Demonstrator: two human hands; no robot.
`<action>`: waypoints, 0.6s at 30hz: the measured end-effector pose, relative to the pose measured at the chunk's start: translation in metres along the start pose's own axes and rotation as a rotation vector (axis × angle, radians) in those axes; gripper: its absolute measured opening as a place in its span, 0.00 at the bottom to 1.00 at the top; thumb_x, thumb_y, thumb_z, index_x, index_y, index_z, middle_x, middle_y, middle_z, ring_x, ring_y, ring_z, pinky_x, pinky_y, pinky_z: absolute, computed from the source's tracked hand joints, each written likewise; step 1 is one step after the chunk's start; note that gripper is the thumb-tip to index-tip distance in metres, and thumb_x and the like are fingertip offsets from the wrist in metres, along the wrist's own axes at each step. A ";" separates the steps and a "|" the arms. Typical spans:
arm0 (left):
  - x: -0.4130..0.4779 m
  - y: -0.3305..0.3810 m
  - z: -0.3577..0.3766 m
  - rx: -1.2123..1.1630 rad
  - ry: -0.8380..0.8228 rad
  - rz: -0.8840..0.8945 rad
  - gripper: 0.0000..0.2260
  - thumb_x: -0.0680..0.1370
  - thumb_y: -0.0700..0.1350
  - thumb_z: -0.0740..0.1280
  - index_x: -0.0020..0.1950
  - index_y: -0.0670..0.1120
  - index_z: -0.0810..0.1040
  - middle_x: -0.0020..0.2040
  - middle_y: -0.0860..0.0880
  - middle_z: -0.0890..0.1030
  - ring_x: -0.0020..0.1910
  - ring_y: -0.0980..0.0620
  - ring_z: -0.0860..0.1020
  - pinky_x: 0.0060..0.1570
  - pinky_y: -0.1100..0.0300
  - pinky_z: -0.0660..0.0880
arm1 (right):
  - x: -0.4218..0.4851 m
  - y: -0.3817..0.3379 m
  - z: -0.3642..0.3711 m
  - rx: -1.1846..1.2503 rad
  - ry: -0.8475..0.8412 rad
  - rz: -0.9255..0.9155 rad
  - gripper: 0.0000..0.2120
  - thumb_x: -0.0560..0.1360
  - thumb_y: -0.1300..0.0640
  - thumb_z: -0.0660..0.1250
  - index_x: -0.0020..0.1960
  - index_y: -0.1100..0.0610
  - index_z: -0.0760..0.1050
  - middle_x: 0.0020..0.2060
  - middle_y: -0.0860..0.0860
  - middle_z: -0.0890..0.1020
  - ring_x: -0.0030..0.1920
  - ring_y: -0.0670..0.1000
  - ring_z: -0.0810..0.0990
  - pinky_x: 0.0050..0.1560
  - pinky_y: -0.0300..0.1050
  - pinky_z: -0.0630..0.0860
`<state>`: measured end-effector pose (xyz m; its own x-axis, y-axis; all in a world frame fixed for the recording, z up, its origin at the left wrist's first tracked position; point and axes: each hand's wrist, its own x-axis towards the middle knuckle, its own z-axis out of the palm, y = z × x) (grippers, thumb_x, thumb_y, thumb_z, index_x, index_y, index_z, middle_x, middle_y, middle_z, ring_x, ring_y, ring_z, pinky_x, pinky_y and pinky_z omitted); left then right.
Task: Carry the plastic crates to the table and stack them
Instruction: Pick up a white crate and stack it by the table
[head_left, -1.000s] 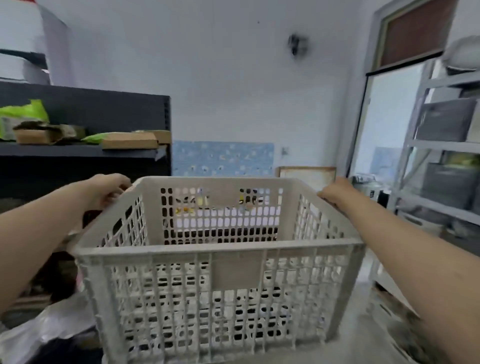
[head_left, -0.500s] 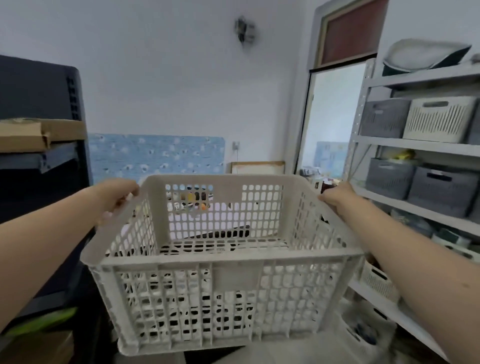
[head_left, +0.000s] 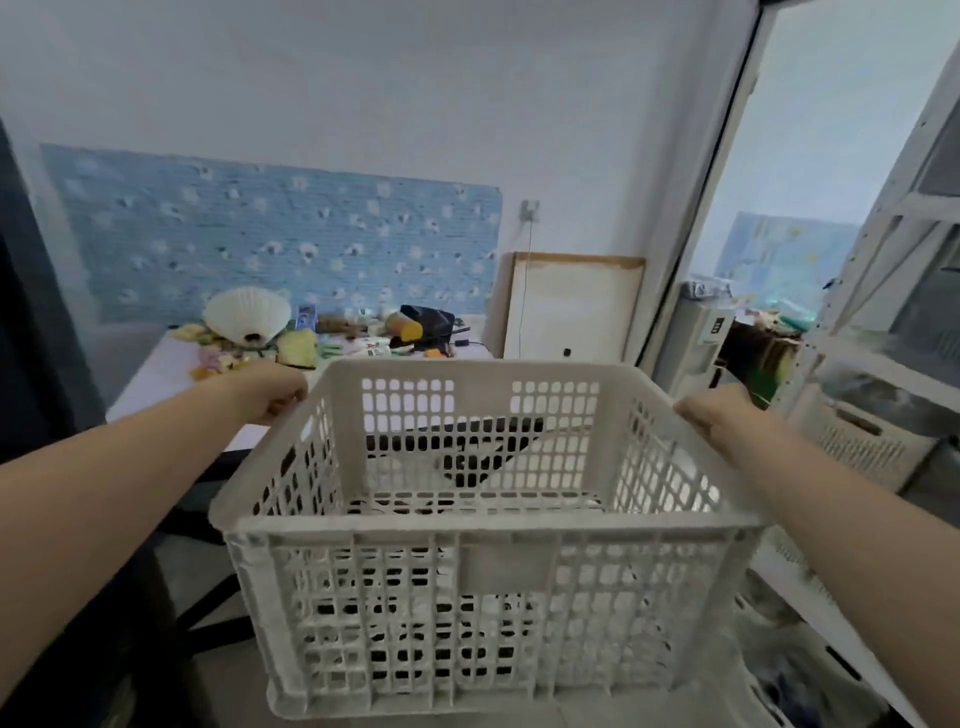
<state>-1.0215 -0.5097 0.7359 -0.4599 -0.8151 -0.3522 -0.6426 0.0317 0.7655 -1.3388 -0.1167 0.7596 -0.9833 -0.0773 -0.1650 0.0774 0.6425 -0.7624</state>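
Observation:
I hold an empty white plastic crate (head_left: 498, 566) with slotted walls in the air in front of me. My left hand (head_left: 270, 392) grips its left rim near the far corner. My right hand (head_left: 719, 415) grips the right rim at the matching spot. Beyond the crate stands a white table (head_left: 166, 379) against the far wall, its far end covered with clutter. The crate hangs nearer to me than the table's front edge.
On the table lie a white shell-shaped object (head_left: 247, 314), toys and a black device (head_left: 428, 325). A framed board (head_left: 571, 306) leans on the wall. White shelving with bins (head_left: 878, 415) lines the right; a dark shelf unit (head_left: 31, 322) stands left. An open doorway (head_left: 810, 156) is right.
My view has turned right and down with the crate: the dark shelf slid off to the left, and the cluttered table came into sight ahead. Both hands keep their grip.

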 end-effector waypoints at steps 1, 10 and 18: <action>0.021 -0.001 0.015 -0.007 -0.028 -0.011 0.12 0.77 0.35 0.59 0.35 0.44 0.63 0.29 0.45 0.63 0.24 0.49 0.61 0.25 0.65 0.62 | 0.031 0.004 0.016 -0.036 0.015 0.008 0.09 0.73 0.65 0.68 0.46 0.63 0.67 0.39 0.60 0.73 0.32 0.55 0.72 0.35 0.47 0.72; 0.162 -0.016 0.120 -0.035 -0.022 -0.253 0.10 0.78 0.35 0.61 0.36 0.41 0.67 0.30 0.44 0.67 0.27 0.48 0.66 0.32 0.58 0.69 | 0.243 0.041 0.170 -0.172 -0.154 0.023 0.11 0.71 0.52 0.68 0.43 0.60 0.73 0.41 0.59 0.77 0.39 0.56 0.75 0.44 0.48 0.77; 0.284 -0.065 0.186 -0.024 -0.061 -0.452 0.13 0.77 0.32 0.57 0.33 0.42 0.65 0.23 0.46 0.66 0.19 0.51 0.65 0.30 0.56 0.75 | 0.361 0.086 0.322 -0.285 -0.306 0.189 0.05 0.70 0.64 0.68 0.41 0.64 0.72 0.42 0.58 0.78 0.42 0.57 0.78 0.49 0.48 0.76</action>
<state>-1.2249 -0.6357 0.4858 -0.1726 -0.7085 -0.6843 -0.7731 -0.3331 0.5398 -1.6338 -0.3344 0.4332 -0.8588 -0.1327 -0.4949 0.1605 0.8475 -0.5059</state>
